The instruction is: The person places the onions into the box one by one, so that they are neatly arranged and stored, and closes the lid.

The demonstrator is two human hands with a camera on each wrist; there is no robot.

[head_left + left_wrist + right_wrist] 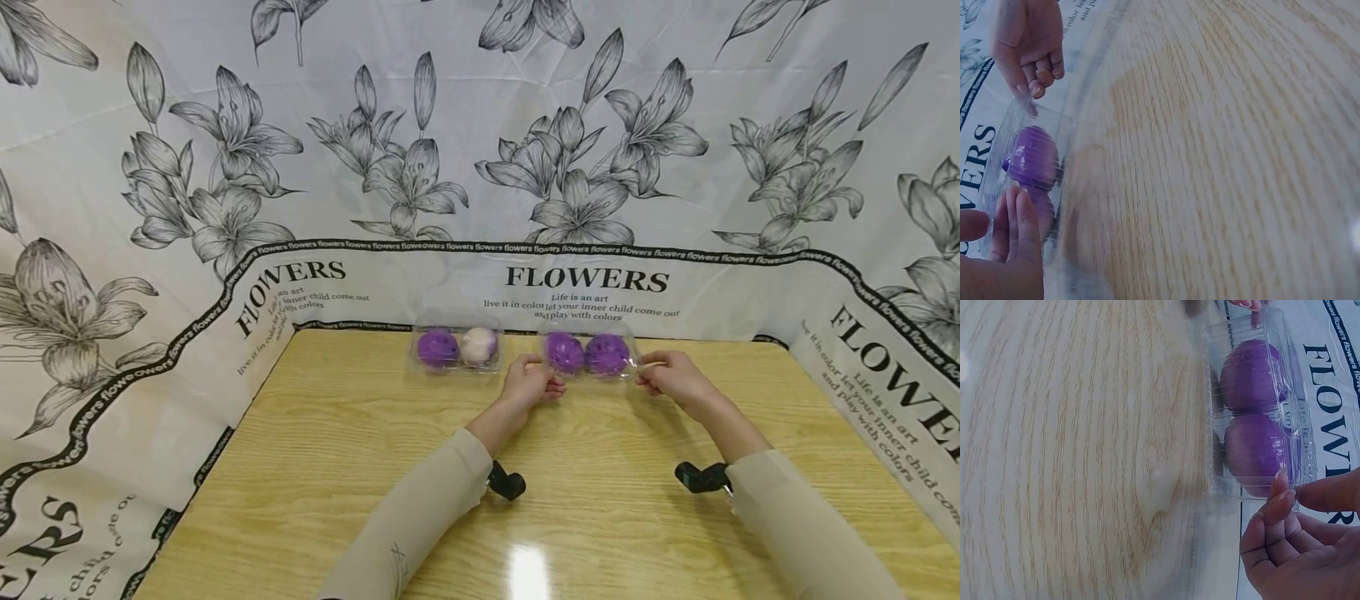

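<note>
Both hands are at a clear plastic clamshell box [1304, 447] at the back of the table, right of centre. Through its plastic show two round purple pieces [565, 353], perhaps buns. My right hand [671, 379] pinches the box's right end between thumb and forefinger, the other fingers curled. At the left end, my left hand [528, 385] holds the box edge, its thumb on one side and fingers on the other in the left wrist view. To the left sits a second clear box [412, 368], with one purple piece [438, 347] and one pale piece with purple edges [477, 346].
A wood-grain table [360, 450] lies beneath. White flower-printed cloth [420, 287] rises close behind both boxes and along the sides. Black mounts [506, 482] stick out at both wrists.
</note>
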